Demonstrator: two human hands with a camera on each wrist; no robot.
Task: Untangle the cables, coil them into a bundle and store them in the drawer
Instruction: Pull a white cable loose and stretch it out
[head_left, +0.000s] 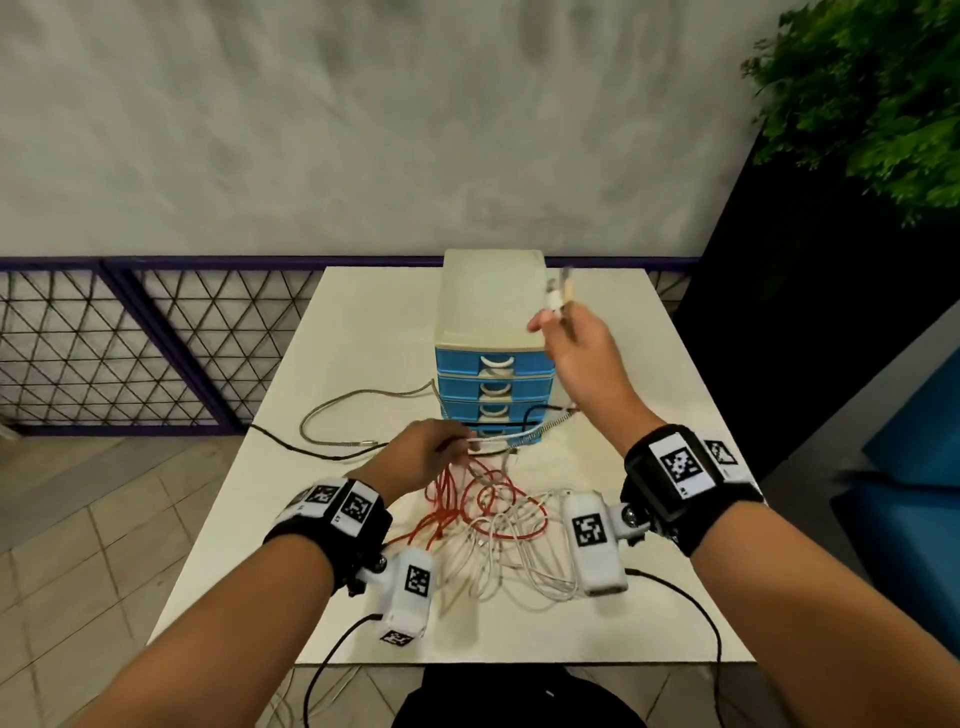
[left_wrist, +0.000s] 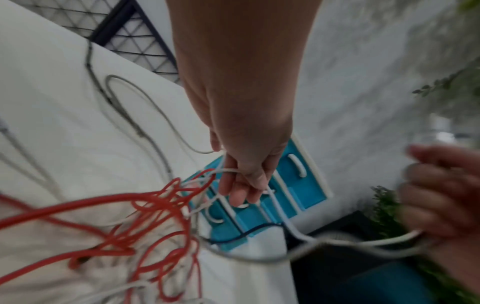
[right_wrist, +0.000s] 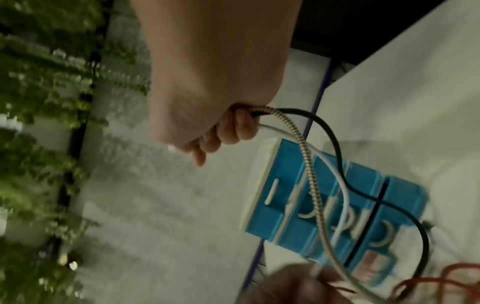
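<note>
A person's right hand (head_left: 574, 345), raised in front of a blue drawer unit (head_left: 493, 358), grips the ends of three cables – black (right_wrist: 335, 144), white (right_wrist: 324, 162) & braided (right_wrist: 306, 152) – in a closed fist. The left hand (head_left: 423, 457), low over the white table (head_left: 363, 332), pinches strands at the top of a red-&-white cable tangle (head_left: 488, 514) lying on the table's near half, just in front of the unit. The cables run taut btwn both hands. All four drawers appear closed. Green plant (head_left: 872, 88) at right.
</note>
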